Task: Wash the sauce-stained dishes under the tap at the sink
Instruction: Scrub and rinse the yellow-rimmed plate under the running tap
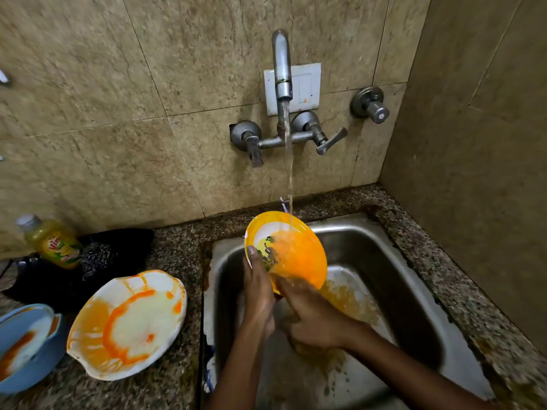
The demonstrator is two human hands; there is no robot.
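Far left, on the granite counter (177, 255): a blue dish (44, 359) w/ a smaller blue-rimmed plate (26, 335) sitting in it, both smeared w/ orange-red sauce, partly cut off by the frame edge. Just behind them a yellow-green bottle (54, 244) w/ grey cap, tilted, resting against a dark cloth-like heap (118, 250); can't tell what the heap is. Right of the blue dish, a white scalloped plate (127, 324) lies on the counter near the sink edge, streaked w/ orange sauce in rings and splashes, not in the water.

Centre: steel sink (384, 261) set into the counter. Left hand (257, 291) grips the orange plate (299, 258) at its lower-left rim, thumb over the front face, fingers behind – closed on it. The plate is held tilted, face toward the camera, over the sink basin and directly under the water stream (289, 173). It has a white patch and a green pattern near the thumb; water breaks on its upper middle. Right hand (316, 318) is at the plate's lower edge, index finger stretched along the rim and touching it, other fingers curled; whether it actually clamps the plate, can't tell. Orange-tinted water pools on the sink floor below and right of the hands.

Above: wall tap (282, 69) running, two lever handles either side, a white switch plate (307, 87) behind the spout. Further right, a separate round valve (371, 105) on the tiled wall (88, 84).
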